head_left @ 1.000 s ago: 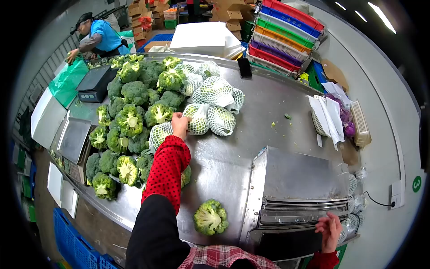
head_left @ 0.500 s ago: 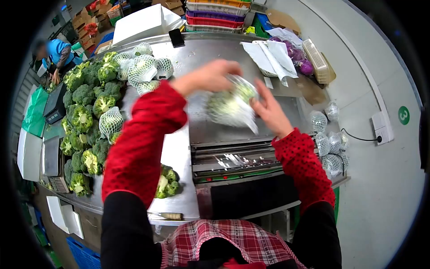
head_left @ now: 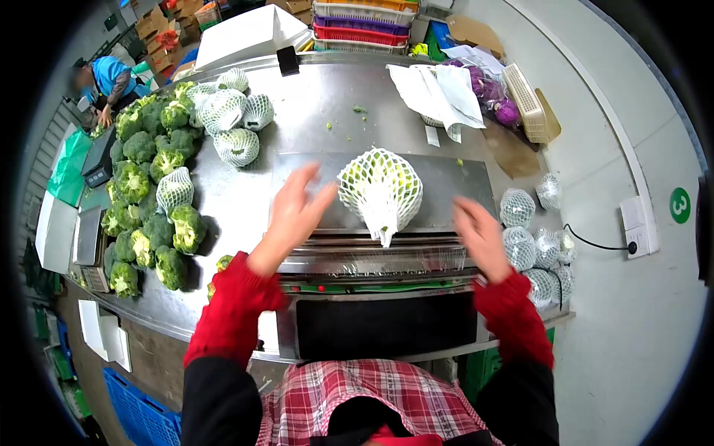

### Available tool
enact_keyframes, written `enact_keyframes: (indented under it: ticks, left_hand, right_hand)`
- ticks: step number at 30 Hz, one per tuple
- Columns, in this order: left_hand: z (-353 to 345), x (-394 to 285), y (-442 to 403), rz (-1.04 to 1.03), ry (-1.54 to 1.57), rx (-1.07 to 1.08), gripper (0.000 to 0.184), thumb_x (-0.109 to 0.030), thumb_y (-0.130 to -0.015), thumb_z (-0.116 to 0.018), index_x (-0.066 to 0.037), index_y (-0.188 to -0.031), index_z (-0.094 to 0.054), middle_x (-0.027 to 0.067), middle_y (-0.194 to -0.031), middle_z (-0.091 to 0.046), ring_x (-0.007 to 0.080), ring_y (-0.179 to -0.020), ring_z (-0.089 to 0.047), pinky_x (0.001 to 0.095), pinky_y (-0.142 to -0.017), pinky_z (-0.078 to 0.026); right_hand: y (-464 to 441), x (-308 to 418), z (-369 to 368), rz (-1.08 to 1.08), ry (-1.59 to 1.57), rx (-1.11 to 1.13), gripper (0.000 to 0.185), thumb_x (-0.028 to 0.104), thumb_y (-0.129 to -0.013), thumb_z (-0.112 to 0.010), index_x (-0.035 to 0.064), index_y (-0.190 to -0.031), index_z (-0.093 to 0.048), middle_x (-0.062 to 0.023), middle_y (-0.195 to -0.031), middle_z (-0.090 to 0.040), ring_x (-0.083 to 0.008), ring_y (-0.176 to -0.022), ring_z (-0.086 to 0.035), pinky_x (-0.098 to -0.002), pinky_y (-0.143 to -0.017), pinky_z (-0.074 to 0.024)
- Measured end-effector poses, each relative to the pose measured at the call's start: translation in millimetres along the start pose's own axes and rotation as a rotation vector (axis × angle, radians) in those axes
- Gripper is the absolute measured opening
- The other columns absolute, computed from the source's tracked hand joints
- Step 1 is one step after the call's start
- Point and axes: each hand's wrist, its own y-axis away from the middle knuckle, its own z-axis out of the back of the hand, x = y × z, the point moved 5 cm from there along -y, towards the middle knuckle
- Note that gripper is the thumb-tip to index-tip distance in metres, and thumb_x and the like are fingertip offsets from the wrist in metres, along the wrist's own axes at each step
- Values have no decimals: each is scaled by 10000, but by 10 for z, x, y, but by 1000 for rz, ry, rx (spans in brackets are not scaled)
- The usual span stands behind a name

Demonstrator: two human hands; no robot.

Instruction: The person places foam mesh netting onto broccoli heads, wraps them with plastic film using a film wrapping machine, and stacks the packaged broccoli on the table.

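A broccoli head in a white foam net [head_left: 381, 186] rests on the metal plate of the wrapping machine [head_left: 439, 186], its gathered net end towards me. My left hand [head_left: 296, 215] is to the left of it, fingers apart and holding nothing. On the other side my right hand [head_left: 480, 234] hovers over the machine's right part, empty, its fingers stretched out and slightly blurred. Neither hand touches the netted broccoli. A film roll [head_left: 372, 262] lies across the machine in front of it.
Bare broccoli heads [head_left: 134, 186] are piled at the left, with netted ones [head_left: 223, 111] behind. Wrapped netted balls [head_left: 520, 245] line the right wall. White sheets [head_left: 442, 97] and purple cabbages [head_left: 506, 111] lie at the back right. A phone [head_left: 288, 61] lies at the rear edge. A co-worker [head_left: 111, 78] is at far left.
My hands have let go of the netted broccoli, which now sits on the plate. Both hands have come down towards me and moved apart.
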Motion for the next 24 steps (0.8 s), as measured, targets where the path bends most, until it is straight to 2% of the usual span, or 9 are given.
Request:
enact_keyframes:
  ticks: [3, 5, 11, 15, 17, 19, 21, 23, 24]
  left_hand:
    - [440, 96, 733, -107, -731, 75, 466, -419, -780, -707, -1, -588, -634, 167, -515, -569, 328, -435, -575, 430, -464, -461]
    - [321, 263, 859, 189, -905, 385, 535, -500, -784, -654, -20, -547, -651, 172, -500, -571, 340, -476, -597, 419, -486, -478]
    - [116, 267, 871, 337, -200, 396, 312, -260, -871, -601, 3, -712, -657, 144, -565, -607, 254, -555, -639, 358, -503, -479]
    - [767, -373, 1297, 601, 550, 604, 291, -192, -941, -532, -23, -711, -589, 22, -558, -521, 113, -443, -475, 265, -416, -377]
    - [1002, -653, 707, 153, 745, 309, 300, -156, -937, -527, -19, -670, -531, 28, -536, -486, 103, -444, -452, 236, -423, -364]
    - [1000, -605, -23, 169, 868, 41, 297, -125, -920, -531, -34, -641, -486, 57, -524, -484, 124, -434, -474, 279, -410, -377]
    - [498, -141, -693, -295, -109, -252, 303, -101, -887, -541, -56, -604, -443, 89, -491, -465, 166, -425, -497, 349, -405, -394]
    - [-148, 396, -732, -306, -912, 31, 220, -112, -868, -569, -65, -671, -482, 128, -620, -559, 192, -560, -589, 383, -468, -422]
    - [-228, 381, -589, -414, -808, 48, 125, -112, -864, -573, -62, -768, -510, 142, -784, -602, 213, -709, -621, 379, -565, -474]
  right_hand:
    - [414, -300, 499, -203, 733, 152, 404, 430, -808, -684, 28, -792, -723, -133, -687, -668, -287, -658, -663, -379, -611, -503]
    - [502, -303, 322, -152, 787, 188, 419, 446, -795, -684, 33, -731, -717, -131, -629, -644, -303, -630, -651, -396, -592, -495]
    - [378, -356, -66, -153, 513, 279, 304, 290, -841, -636, 13, -722, -680, -129, -609, -634, -278, -584, -637, -371, -555, -475]
    - [1149, 395, 292, -588, -222, 500, 213, 130, -899, -552, 23, -725, -494, -47, -608, -538, -144, -496, -537, -267, -467, -431]
    - [793, 1041, 449, -156, -442, 351, 217, 102, -910, -516, 31, -711, -467, -68, -597, -533, -142, -487, -528, -270, -441, -423]
    - [213, 1266, 428, 3, -830, 201, 198, 84, -900, -505, 36, -710, -471, -59, -584, -520, -147, -483, -529, -283, -424, -411]
    - [-573, 814, 228, 56, -465, -4, 184, 80, -879, -534, 35, -711, -473, -91, -578, -517, -191, -478, -543, -324, -425, -422]
    - [-937, 6, -120, 444, 268, -98, 154, 71, -856, -559, 36, -721, -494, -125, -574, -514, -238, -469, -539, -379, -448, -433]
    - [-873, -108, -239, 509, 393, -83, 64, 59, -838, -572, 44, -787, -536, -140, -664, -553, -256, -528, -564, -381, -487, -454]
